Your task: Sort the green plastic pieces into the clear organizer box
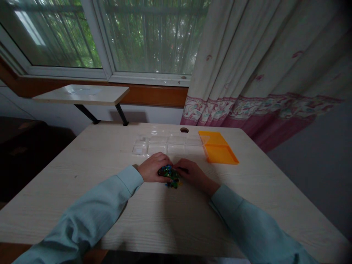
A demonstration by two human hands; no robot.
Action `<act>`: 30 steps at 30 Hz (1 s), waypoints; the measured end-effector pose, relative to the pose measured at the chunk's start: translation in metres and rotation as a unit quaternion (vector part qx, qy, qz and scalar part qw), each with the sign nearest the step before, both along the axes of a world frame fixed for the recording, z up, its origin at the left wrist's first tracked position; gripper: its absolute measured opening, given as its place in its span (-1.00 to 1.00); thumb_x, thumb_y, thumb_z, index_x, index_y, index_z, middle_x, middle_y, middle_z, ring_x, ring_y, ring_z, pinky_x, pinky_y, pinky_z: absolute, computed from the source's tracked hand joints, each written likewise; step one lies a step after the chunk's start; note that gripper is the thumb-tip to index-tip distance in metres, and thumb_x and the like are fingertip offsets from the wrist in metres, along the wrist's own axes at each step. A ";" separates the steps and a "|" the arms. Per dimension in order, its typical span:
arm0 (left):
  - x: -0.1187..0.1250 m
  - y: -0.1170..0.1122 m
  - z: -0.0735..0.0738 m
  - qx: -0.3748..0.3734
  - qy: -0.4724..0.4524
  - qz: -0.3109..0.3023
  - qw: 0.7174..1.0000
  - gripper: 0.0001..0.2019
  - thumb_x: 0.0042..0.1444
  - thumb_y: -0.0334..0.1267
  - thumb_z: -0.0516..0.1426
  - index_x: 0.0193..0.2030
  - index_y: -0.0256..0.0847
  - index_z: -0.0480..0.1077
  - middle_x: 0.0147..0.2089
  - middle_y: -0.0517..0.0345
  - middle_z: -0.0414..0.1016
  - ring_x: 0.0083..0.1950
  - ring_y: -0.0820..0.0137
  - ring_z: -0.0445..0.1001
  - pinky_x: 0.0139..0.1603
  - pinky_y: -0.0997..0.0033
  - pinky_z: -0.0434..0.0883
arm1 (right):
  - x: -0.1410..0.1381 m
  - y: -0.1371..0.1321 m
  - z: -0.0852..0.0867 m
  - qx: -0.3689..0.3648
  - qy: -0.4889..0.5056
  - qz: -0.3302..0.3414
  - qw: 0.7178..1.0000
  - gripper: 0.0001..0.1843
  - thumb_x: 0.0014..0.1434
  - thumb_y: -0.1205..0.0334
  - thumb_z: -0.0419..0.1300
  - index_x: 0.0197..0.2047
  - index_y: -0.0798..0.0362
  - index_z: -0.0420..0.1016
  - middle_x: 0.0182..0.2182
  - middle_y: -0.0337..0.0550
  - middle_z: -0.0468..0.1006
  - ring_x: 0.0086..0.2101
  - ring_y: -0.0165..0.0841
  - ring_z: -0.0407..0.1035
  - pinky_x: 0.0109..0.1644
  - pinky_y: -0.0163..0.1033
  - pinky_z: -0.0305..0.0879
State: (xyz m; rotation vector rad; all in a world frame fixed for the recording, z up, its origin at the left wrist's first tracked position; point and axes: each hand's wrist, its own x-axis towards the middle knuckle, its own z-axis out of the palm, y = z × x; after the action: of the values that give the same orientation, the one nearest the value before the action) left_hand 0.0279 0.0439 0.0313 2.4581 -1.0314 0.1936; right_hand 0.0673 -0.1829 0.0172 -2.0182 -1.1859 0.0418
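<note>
A small, lumpy build of what look like toy bricks, mostly green with blue, yellow and dark bits, is held just above or on the table in front of me. My left hand is closed round its left side, thumb below and fingers over the top. From the right, my right hand reaches to its upper edge with the fingertips pinched together. Whatever lies in that pinch is too small and dark to make out. The hands partly cover the build.
Beyond my hands lies a clear plastic tray with compartments. An orange two-part tray overlaps its right end. A cable hole is near the back edge of the pale wooden table. A raised shelf stands at the back left.
</note>
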 end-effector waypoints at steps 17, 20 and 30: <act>-0.009 0.006 0.000 -0.039 0.014 0.008 0.999 -0.65 0.12 -0.06 0.14 -0.03 -0.21 0.34 -0.05 -0.03 0.37 0.01 0.23 0.30 0.08 0.21 0.28 | -0.003 0.001 -0.002 -0.002 -0.114 -0.003 0.993 -0.82 0.13 0.28 0.22 -0.15 0.00 0.54 -0.24 -0.07 0.47 -0.21 -0.30 0.32 -0.08 -0.13 0.28; -0.008 0.006 -0.002 -0.051 0.012 0.014 0.999 -0.69 0.14 -0.10 0.12 -0.06 -0.22 0.34 -0.08 -0.02 0.38 0.00 0.25 0.31 0.07 0.22 0.28 | -0.003 -0.001 -0.003 -0.029 -0.144 -0.004 0.989 -0.80 0.15 0.30 0.21 -0.13 0.01 0.54 -0.24 -0.07 0.46 -0.21 -0.29 0.30 -0.08 -0.13 0.27; -0.005 0.008 -0.009 -0.068 0.010 0.017 0.997 -0.79 0.21 -0.15 0.06 -0.12 -0.21 0.39 -0.11 -0.01 0.38 -0.02 0.29 0.33 0.07 0.24 0.30 | -0.002 -0.004 -0.003 -0.039 -0.139 -0.020 0.989 -0.88 0.17 0.33 0.19 -0.21 0.04 0.52 -0.26 -0.08 0.43 -0.20 -0.30 0.28 -0.10 -0.18 0.27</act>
State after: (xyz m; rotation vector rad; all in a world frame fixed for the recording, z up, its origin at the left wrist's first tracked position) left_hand 0.0232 0.0515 0.0222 2.3513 -0.9368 0.2412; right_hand 0.0654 -0.1866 0.0138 -2.1683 -1.3314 -0.2233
